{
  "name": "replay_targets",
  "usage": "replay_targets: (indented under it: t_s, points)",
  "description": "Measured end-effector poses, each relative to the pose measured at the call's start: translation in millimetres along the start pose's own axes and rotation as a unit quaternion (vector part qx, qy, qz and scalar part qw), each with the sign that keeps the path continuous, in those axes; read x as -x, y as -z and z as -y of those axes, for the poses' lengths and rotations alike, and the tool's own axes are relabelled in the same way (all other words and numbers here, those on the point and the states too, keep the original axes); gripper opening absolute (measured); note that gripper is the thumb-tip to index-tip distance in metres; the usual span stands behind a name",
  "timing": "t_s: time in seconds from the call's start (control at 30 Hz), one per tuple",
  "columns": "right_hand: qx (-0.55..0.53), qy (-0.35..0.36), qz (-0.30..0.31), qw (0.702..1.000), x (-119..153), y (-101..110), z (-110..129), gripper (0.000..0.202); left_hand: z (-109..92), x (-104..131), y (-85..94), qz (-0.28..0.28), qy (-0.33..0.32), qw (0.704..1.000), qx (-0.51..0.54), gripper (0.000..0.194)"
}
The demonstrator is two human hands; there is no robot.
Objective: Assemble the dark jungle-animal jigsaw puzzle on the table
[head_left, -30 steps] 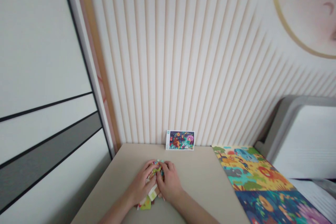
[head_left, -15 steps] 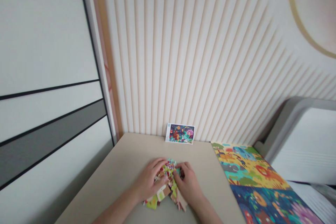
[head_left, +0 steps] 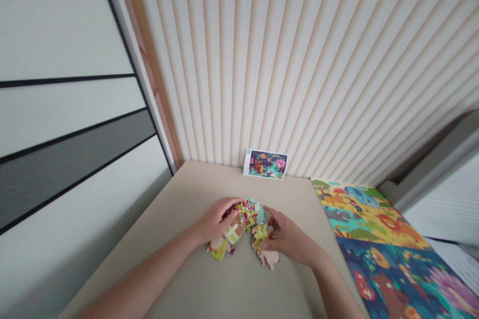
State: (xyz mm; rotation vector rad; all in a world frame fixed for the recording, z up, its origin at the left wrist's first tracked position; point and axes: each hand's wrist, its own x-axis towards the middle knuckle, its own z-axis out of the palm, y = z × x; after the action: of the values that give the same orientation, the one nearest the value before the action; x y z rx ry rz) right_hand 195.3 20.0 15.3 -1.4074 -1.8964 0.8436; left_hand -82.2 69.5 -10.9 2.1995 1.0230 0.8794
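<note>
A heap of colourful jigsaw puzzle pieces (head_left: 247, 215) lies on the beige table (head_left: 209, 284). Around its left side curves my left hand (head_left: 218, 218), the thumb resting over several pieces and the fingers round the far edge. My right hand (head_left: 287, 235) spans the right side of the heap, its thumb low on a cluster of pieces and its fingers reaching to the far side. Between the two lower clusters, bare tabletop shows. Some pieces are hidden under both palms.
A small picture card (head_left: 266, 164) leans against the ribbed wall (head_left: 239, 60) behind the heap. At the right, a yellow animal picture (head_left: 368, 214) and a dark blue forest picture (head_left: 407, 279) lie along the table. White and grey panels (head_left: 75, 134) stand at the left.
My hands have moved apart, and the right-hand cluster has shifted right, widening the gap in the heap. The camera view has tilted down, so the table sits higher in the picture.
</note>
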Motion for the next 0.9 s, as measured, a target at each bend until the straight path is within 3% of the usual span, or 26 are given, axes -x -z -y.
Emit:
replay_targets:
  t_s: [0.1,0.27,0.47,0.67,0.8,0.9]
  points:
    - [-0.021,-0.01,0.074,0.997,5,4,-6,0.086,1,-3,0.7,-0.025,0.014,1.0,0.011,0.038]
    - [-0.123,-0.024,0.076,0.989,0,6,-9,0.062,-3,-3,0.2,-0.032,-0.003,0.999,0.012,0.037]
    - [-0.151,-0.015,-0.002,0.988,-13,2,-5,0.039,-11,1,-1.0,0.027,-0.054,0.997,-0.039,0.046]
    - [-0.183,-0.033,-0.082,0.979,-23,-26,-23,0.042,-26,4,8.0,0.079,-0.104,0.981,-0.143,0.068]
    - [-0.186,-0.027,-0.125,0.974,-27,-36,-30,0.042,-30,6,5.1,0.126,-0.128,0.968,-0.178,0.089]
    - [-0.208,-0.032,-0.14,0.968,-30,-40,-34,0.042,-24,2,-1.5,0.111,-0.115,0.97,-0.184,0.084]
